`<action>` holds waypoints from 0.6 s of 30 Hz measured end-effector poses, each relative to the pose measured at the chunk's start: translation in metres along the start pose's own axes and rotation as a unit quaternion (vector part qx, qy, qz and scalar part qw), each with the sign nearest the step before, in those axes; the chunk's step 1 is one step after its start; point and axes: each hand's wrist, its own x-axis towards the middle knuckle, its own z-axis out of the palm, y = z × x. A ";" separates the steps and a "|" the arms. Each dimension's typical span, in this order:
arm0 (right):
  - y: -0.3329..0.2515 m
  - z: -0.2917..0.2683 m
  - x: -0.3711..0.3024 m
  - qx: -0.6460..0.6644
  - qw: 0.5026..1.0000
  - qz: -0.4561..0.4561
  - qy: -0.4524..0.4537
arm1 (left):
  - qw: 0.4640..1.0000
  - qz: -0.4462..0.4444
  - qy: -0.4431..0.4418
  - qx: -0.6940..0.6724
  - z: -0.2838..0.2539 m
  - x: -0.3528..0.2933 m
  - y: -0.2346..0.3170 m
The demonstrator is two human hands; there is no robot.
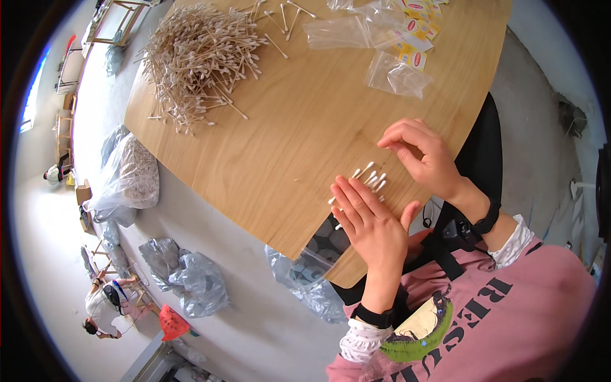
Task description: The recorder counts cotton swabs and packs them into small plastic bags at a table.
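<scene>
A small group of white-tipped cotton swabs [380,181] lies on the wooden table. My left hand [375,232] is laid flat over part of this group, its fingers stretched out and the thumb apart; swab tips show on both sides of the fingers. Just beyond the group, my right hand [423,156] hovers with its fingers curled and their tips close to the thumb. No swab shows in it. A large heap of loose cotton swabs [197,57] covers the far left of the table, a few lying scattered beside it.
Clear plastic bags [394,75] with yellow-and-white labels [415,57] lie at the table's far right. A dark patterned piece [330,237] is at the near edge. Filled plastic bags [137,172] and grey bags [194,280] stand on the floor. Another person [105,302] works at lower left.
</scene>
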 end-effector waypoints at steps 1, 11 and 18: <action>0.000 0.001 0.000 0.002 1.000 0.000 0.000 | 1.000 -0.001 0.003 0.005 -0.002 0.005 -0.002; 0.006 -0.002 -0.002 -0.008 0.999 -0.004 -0.032 | 0.996 -0.004 0.063 -0.059 -0.019 0.045 -0.031; 0.008 0.001 0.001 -0.018 0.999 -0.037 0.005 | 0.995 0.023 0.035 -0.089 -0.028 0.024 -0.029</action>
